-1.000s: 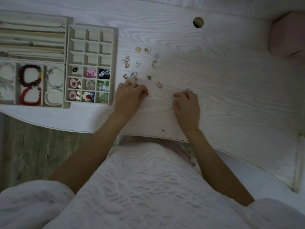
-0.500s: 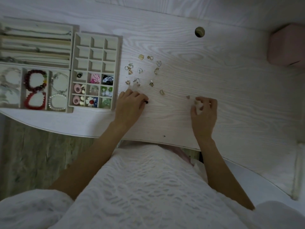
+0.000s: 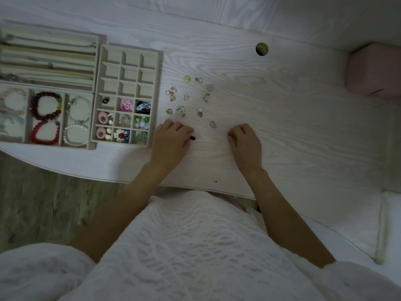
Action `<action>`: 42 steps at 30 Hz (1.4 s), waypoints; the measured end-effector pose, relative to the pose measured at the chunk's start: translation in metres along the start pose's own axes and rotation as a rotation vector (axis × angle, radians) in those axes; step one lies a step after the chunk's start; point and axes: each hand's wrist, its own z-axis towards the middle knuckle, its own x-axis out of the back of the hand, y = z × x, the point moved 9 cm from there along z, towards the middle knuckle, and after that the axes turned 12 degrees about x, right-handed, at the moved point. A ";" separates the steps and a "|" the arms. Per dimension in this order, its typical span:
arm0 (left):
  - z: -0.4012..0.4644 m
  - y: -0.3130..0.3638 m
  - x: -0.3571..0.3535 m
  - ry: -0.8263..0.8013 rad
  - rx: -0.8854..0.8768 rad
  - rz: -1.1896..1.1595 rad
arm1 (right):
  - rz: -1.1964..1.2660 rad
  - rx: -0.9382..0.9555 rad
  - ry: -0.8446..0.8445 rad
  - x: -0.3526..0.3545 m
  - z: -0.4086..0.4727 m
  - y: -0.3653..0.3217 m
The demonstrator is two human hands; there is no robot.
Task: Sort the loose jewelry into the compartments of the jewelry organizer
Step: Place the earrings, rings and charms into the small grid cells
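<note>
The loose jewelry, a scatter of small gold and silver earrings and rings (image 3: 191, 98), lies on the white wood-grain table (image 3: 293, 127) just to the right of my beige grid organizer with square compartments (image 3: 128, 96). The organizer's upper rows hold nothing I can see; its lower rows carry a pink flower piece, a dark patterned piece, pink round studs, green bits and a white flower with a red centre. One curved gold earring (image 3: 213, 124) lies apart from the scatter, farther right of the organizer and nearer to me.

My left hand (image 3: 173, 141) rests on the table right beside the organizer's lower right corner, fingers curled under, pinching a small dark red bead-like piece (image 3: 192, 138) at the fingertips. My right hand (image 3: 245, 144) rests farther right of the organizer, its fingers curled in; I cannot tell whether it holds anything.

To the left of the organizer sits a beige tray with red bead bracelets and a pearl bracelet (image 3: 46, 118), and behind that a beige tray of long slots with thin chains (image 3: 47, 59). Far right of the organizer stands a pink box (image 3: 373, 72), and a round cable hole (image 3: 262, 49) pierces the table.
</note>
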 end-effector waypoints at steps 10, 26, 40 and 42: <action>-0.034 -0.131 0.093 0.297 0.418 -0.053 | 0.431 0.198 -0.055 -0.018 0.077 -0.144; -0.025 -0.199 0.106 0.269 0.564 -0.072 | 0.014 0.526 -0.382 -0.116 0.143 -0.260; -0.024 -0.201 0.107 0.287 0.529 -0.090 | 0.008 0.615 -0.208 -0.106 0.155 -0.268; -0.024 -0.202 0.107 0.287 0.531 -0.091 | -0.002 0.650 -0.203 -0.109 0.155 -0.273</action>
